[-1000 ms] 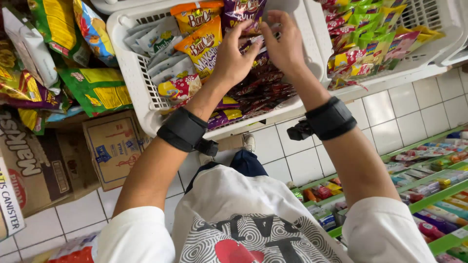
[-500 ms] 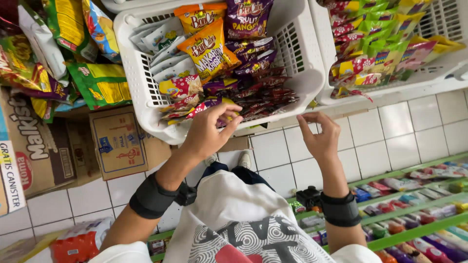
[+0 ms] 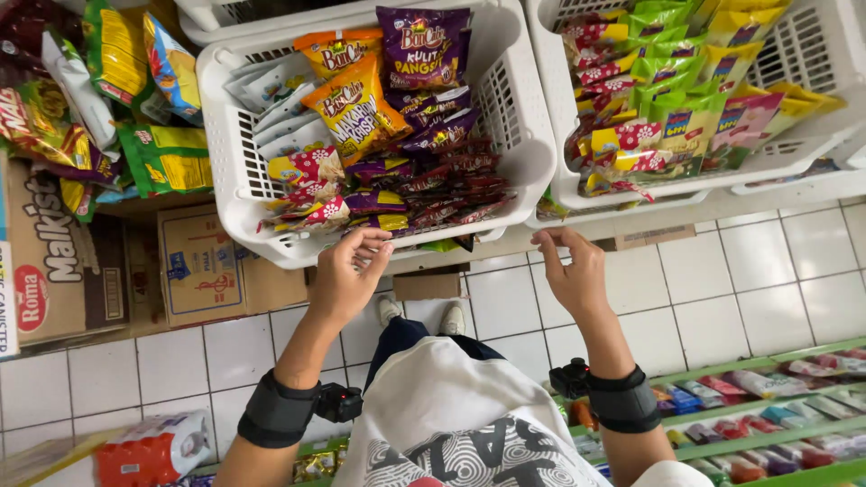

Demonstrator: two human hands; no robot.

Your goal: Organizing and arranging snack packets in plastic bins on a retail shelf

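Our left hand (image 3: pixel 347 275) hooks its fingers over the front rim of the white basket (image 3: pixel 236 162), fingertips curled against the plastic edge just below the red and purple snack sachets (image 3: pixel 424 185); whether the fingers are truly clamped on the rim or only resting there, we cannot tell. Our right hand (image 3: pixel 573 271) hangs free just beside the same basket's lower right corner, fingers loosely bent and apart, holding nothing.

The basket tilts toward us and is filled with packets: an orange snack bag (image 3: pixel 354 106) and a purple snack bag (image 3: pixel 424 45) stand at the back, silver packets lie along its left side. To the right sits a second white basket (image 3: pixel 803 54) of green and yellow packets. To the left, cardboard boxes (image 3: pixel 194 266) stand on the white tiled floor (image 3: pixel 722 280) under hanging snack bags. Both wrists carry black bands.
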